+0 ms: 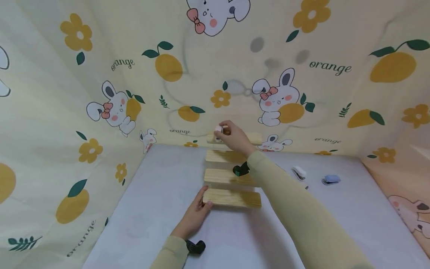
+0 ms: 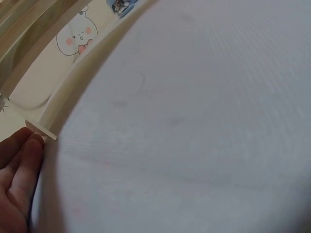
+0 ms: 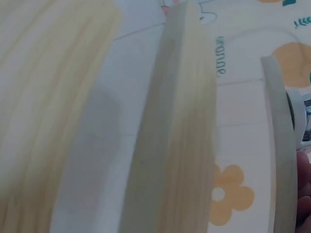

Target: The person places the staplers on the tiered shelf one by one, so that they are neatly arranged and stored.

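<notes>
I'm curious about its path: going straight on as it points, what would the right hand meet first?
Probably the patterned cloth ahead. The right hand, at the top board, points forward and a little left, pinching a white thing that might touch first; depth is unclear.

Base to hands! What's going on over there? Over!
Left hand gripping end of nearest board. Right hand holding small pale object at farthest board. White stapler, blue stapler off right, out of the way.
</notes>
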`<state>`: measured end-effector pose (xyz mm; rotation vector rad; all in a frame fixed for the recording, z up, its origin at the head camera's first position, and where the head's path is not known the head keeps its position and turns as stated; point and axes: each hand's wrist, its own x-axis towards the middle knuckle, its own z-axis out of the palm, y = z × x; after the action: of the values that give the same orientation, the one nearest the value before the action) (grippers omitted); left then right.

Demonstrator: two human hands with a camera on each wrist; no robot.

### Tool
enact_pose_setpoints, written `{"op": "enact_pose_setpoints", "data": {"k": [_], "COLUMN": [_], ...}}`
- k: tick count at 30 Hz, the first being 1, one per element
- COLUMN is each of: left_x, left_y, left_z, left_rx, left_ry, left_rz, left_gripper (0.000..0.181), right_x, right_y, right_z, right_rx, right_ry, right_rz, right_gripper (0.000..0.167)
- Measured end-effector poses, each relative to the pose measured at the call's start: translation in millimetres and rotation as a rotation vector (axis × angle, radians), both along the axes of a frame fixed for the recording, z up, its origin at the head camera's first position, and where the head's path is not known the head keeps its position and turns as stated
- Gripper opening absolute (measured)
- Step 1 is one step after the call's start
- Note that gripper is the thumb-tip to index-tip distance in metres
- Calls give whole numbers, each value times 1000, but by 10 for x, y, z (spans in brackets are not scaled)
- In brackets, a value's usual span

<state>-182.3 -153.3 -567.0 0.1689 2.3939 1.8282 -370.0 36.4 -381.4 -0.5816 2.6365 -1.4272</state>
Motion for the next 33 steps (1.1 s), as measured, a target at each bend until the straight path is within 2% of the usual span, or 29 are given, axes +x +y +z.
{"op": "enact_pose_setpoints", "data": {"k": [8, 15, 24, 30, 33], "left_x": [27, -1, -8, -41, -20], "left_y": [73, 97, 46, -33, -30], "left_z": [-64, -91, -30, -16, -25], "left_rx": [5, 23, -9, -4, 13], "left_ry": [-39, -31, -33, -2, -3], "left_rz": [-14, -23, -17, -19, -22], "left_gripper": [64, 65, 64, 64, 64], "right_x": [63, 88, 85, 104, 205], "right_y": [76, 95, 46, 24, 122], "right_z": [-16, 3, 5, -14, -77], "right_rx": [29, 25, 11, 7, -20], "right_ry": [-19, -2, -18, 37, 65], "right_rz": [-9, -32, -52, -68, -59], "right_gripper": [58, 56, 93, 98, 96]}}
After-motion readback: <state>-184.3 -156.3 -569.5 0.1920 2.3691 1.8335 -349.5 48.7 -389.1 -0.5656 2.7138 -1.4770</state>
